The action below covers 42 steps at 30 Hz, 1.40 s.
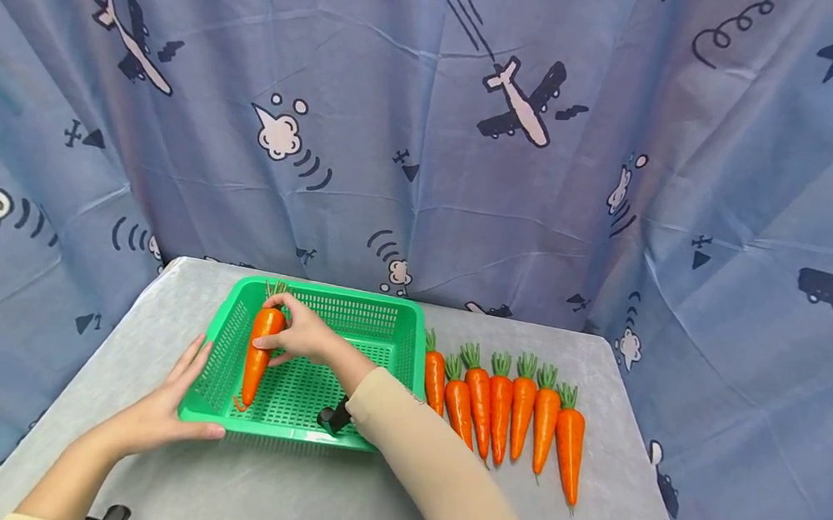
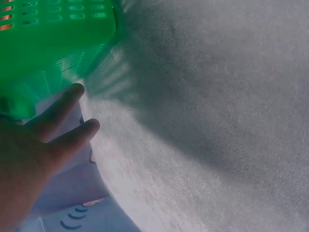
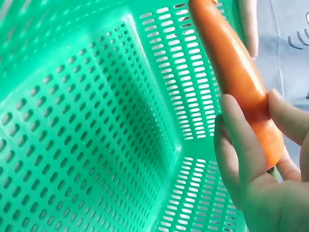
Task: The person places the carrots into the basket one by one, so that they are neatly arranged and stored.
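My right hand (image 1: 298, 334) grips an orange carrot (image 1: 253, 372) by its thick upper part, over the left side of a green plastic basket (image 1: 324, 435). The carrot's leafy end points to the back and its thin tip to the front. In the right wrist view, fingers and thumb wrap the carrot (image 3: 236, 63) close to the basket's slotted side wall. My left hand (image 1: 159, 413) rests at the basket's front left corner, thumb along the front rim and fingers spread straight beside the left wall. In the left wrist view, straight fingers (image 2: 72, 135) show beneath the basket's edge.
Several carrots (image 1: 522, 417) with green tops lie in a row on the grey-white table (image 1: 288, 499), right of the basket. The nearest one is partly hidden behind the basket and right sleeve. A blue curtain (image 1: 365, 163) printed with planes surrounds the table's back and sides.
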### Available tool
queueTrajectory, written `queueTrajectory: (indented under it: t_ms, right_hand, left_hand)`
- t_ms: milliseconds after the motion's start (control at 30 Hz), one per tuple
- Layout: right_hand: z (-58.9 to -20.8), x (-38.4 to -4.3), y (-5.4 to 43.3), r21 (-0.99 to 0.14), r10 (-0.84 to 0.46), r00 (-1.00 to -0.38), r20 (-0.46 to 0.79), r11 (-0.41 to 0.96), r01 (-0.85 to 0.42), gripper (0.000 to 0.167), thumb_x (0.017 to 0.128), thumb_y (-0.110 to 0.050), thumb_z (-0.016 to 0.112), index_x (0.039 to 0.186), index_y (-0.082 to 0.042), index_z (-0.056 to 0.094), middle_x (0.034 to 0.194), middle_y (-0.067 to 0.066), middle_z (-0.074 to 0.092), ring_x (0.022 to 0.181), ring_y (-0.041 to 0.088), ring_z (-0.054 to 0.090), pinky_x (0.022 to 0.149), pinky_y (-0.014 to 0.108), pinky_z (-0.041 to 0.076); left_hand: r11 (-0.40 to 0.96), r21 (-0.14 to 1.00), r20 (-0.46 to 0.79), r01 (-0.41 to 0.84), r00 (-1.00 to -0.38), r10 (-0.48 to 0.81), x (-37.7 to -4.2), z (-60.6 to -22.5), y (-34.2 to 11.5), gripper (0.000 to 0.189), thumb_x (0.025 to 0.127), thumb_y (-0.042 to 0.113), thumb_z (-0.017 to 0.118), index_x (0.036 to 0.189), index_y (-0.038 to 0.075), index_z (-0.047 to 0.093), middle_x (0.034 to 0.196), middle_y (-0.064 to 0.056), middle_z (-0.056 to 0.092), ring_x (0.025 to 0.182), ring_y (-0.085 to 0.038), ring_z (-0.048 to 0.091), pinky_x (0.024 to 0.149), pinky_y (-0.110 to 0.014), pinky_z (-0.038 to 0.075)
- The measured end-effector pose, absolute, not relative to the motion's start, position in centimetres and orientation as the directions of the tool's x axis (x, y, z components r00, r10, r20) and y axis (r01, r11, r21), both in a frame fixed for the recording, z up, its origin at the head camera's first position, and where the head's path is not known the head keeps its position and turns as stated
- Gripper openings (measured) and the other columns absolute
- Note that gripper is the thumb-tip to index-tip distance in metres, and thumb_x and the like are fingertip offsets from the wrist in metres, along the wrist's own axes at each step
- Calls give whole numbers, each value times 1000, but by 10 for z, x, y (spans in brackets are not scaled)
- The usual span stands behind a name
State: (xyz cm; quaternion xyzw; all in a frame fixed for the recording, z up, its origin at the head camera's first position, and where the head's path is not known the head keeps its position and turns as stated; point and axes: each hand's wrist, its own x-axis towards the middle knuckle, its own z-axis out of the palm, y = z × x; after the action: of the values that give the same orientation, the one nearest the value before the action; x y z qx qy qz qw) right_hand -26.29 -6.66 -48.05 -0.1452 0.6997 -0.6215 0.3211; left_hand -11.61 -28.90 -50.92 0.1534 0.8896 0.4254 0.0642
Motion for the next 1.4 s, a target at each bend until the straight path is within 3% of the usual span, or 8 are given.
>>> queueTrajectory:
  t_ms: [367, 700, 1133, 1267, 1400]
  right_hand:
    - [-490, -265, -84, -918, -594, -703, -390, 308, 249, 62, 84, 8, 75, 136, -11, 47, 115, 17, 55, 89, 36, 70, 72, 49, 61]
    - [-508, -265, -95, -888, -535, -711, -457, 317, 332, 58, 85, 11, 73, 130, -10, 44, 111, 20, 55, 80, 37, 70, 73, 49, 61]
    - [-502, -263, -104, -844, -492, -731, -472, 490, 215, 54, 86, 4, 76, 133, -10, 53, 105, 17, 57, 80, 35, 69, 75, 48, 60]
    - [-499, -261, -104, -788, -481, -734, -480, 604, 120, 62, 89, -10, 77, 145, -18, 52, 105, 13, 57, 83, 33, 65, 73, 47, 61]
    - [-499, -262, -102, -783, -504, -723, -472, 617, 81, 68, 90, -20, 78, 151, -28, 48, 104, 9, 57, 83, 33, 62, 73, 48, 61]
  left_hand:
    - [593, 773, 29, 227, -945, 324, -116, -510, -290, 128, 77, 28, 87, 163, 14, -5, 169, -9, -18, 145, -60, 8, 100, -81, 25]
    - [585, 783, 15, 212, -946, 323, -117, -514, -289, 128, 77, 29, 87, 163, 15, -6, 169, -7, -19, 146, -60, 6, 100, -81, 23]
    - [593, 780, 4, 198, -950, 311, -118, -514, -289, 127, 78, 31, 87, 163, 16, -6, 169, -6, -20, 147, -58, 4, 101, -81, 22]
    - [593, 780, 1, 197, -949, 315, -118, -514, -288, 128, 78, 30, 87, 163, 16, -7, 168, -4, -21, 146, -58, 5, 101, -81, 23]
    - [604, 770, 3, 204, -949, 316, -118, -513, -290, 128, 77, 30, 87, 163, 16, -6, 169, -5, -20, 145, -60, 9, 100, -80, 26]
